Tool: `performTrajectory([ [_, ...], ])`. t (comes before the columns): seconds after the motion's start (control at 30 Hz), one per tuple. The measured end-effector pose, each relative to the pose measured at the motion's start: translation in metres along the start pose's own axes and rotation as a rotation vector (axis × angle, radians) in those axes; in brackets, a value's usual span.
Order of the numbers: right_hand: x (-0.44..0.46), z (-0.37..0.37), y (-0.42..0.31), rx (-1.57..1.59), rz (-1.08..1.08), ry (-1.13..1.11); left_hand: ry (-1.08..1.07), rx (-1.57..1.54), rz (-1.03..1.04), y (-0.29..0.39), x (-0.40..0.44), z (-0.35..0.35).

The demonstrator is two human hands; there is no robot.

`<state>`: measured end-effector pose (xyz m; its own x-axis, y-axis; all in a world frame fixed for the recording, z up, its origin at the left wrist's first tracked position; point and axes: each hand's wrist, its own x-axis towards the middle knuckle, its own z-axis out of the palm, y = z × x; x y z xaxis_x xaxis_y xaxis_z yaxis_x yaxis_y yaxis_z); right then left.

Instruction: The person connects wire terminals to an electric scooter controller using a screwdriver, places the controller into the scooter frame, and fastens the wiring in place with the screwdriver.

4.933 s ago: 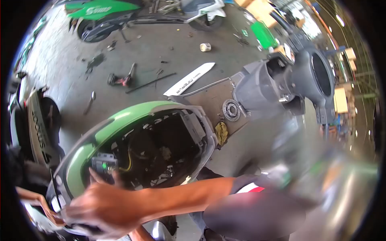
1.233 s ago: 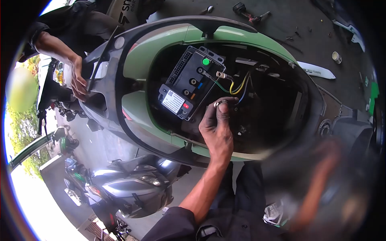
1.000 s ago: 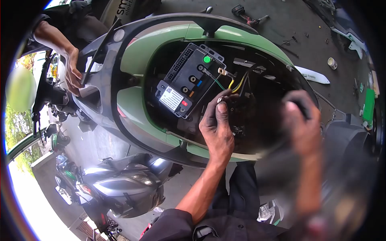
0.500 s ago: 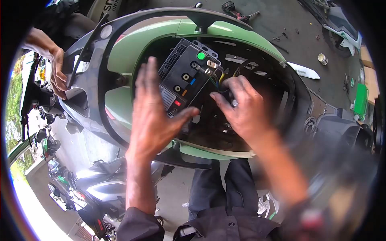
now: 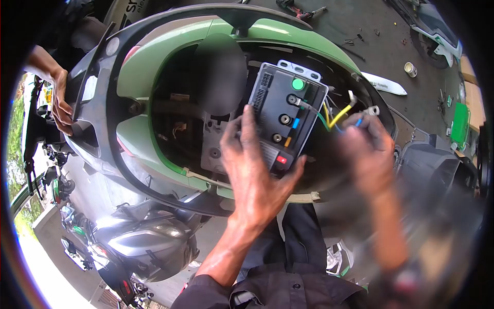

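My left hand [image 5: 252, 170] grips the lower end of a black motor controller [image 5: 275, 100], fingers along its left side and thumb at its lower right corner. Green, blue, orange and red markers and round terminals show on its face. One cable lug [image 5: 301, 103] sits on the terminal nearest the green dot. A yellow cable [image 5: 339, 116] with a bare lug bends up on the right. Beside it, my right hand [image 5: 373, 149], smeared by motion, has its fingers closed round a blue cable [image 5: 358, 122] near a metal lug [image 5: 371, 110].
The green scooter body [image 5: 206, 31] with a dark frame rail surrounds the open bay. Another person's hand [image 5: 62, 103] rests on its left end. A power tool [image 5: 296, 11] lies on the floor behind; a grey scooter [image 5: 144, 239] stands at lower left.
My left hand has moved right with the controller, which is now gripped and lies further right in the bay. My right hand has moved right, and the yellow cable's lug now stands free.
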<state>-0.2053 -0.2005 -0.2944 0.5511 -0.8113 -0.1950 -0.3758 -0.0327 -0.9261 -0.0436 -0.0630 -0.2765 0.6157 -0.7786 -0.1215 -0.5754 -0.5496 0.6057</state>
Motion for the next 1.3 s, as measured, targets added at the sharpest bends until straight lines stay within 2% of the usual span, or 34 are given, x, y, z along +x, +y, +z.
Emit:
performTrajectory([
  [0.03, -0.006, -0.011, 0.002, 0.082, 0.118, -0.03, -0.028, -0.066, -0.032, 0.001, 0.0, 0.01],
  [0.13, -0.012, -0.021, 0.002, 0.193, 0.171, -0.16, -0.028, -0.078, -0.066, -0.007, 0.001, 0.042],
  [0.23, -0.015, -0.019, 0.018, 0.138, 0.024, -0.168, -0.062, -0.056, -0.303, -0.015, 0.01, 0.062],
  [0.33, -0.006, -0.014, 0.026, -0.22, -0.166, -0.273, 0.106, -0.043, -0.247, -0.035, 0.013, 0.07],
  [0.37, -0.005, -0.007, 0.019, -0.236, -0.053, -0.308, 0.101, -0.11, -0.246, -0.038, 0.016, 0.068],
  [0.4, -0.002, 0.0, 0.016, -0.221, -0.049, -0.29, 0.105, -0.091, -0.281, -0.037, 0.017, 0.069],
  [0.43, 0.0, 0.008, 0.017, -0.203, -0.078, -0.276, 0.111, -0.07, -0.315, -0.036, 0.017, 0.069],
  [0.53, 0.003, 0.035, 0.023, -0.17, -0.172, -0.241, 0.126, 0.093, -0.217, -0.05, 0.011, 0.077],
  [0.63, 0.008, 0.043, 0.015, -0.167, -0.061, -0.281, 0.057, 0.042, -0.289, -0.042, 0.01, 0.071],
  [0.77, 0.015, 0.05, 0.017, -0.224, -0.026, -0.269, 0.006, -0.092, -0.303, -0.019, -0.01, 0.062],
  [0.83, 0.018, 0.055, 0.007, -0.238, 0.077, -0.311, 0.028, -0.071, -0.172, -0.005, -0.027, 0.059],
  [0.87, 0.02, 0.058, 0.006, -0.228, 0.097, -0.312, 0.083, -0.224, -0.129, -0.002, -0.028, 0.058],
  [0.97, 0.019, 0.059, 0.01, -0.142, 0.122, -0.276, 0.159, -0.431, -0.138, 0.0, -0.03, 0.064],
  [1.03, 0.017, 0.055, 0.009, -0.076, 0.173, -0.253, 0.181, -0.46, -0.169, 0.008, -0.023, 0.058],
  [1.1, 0.01, 0.052, 0.014, -0.042, 0.239, -0.229, 0.103, -0.447, -0.133, -0.001, -0.019, 0.055],
  [1.17, 0.001, 0.047, 0.013, -0.018, 0.283, -0.173, 0.226, -0.893, -0.409, -0.002, -0.009, 0.057],
  [1.2, -0.002, 0.042, 0.011, -0.044, 0.311, -0.194, 0.244, -0.866, -0.44, -0.005, -0.004, 0.053],
  [1.27, -0.012, 0.038, 0.026, -0.133, 0.061, -0.206, 0.228, -0.887, -0.548, -0.005, 0.003, 0.045],
  [1.3, -0.015, 0.039, 0.028, -0.173, -0.065, -0.21, 0.206, -0.883, -0.521, -0.005, 0.003, 0.046],
])
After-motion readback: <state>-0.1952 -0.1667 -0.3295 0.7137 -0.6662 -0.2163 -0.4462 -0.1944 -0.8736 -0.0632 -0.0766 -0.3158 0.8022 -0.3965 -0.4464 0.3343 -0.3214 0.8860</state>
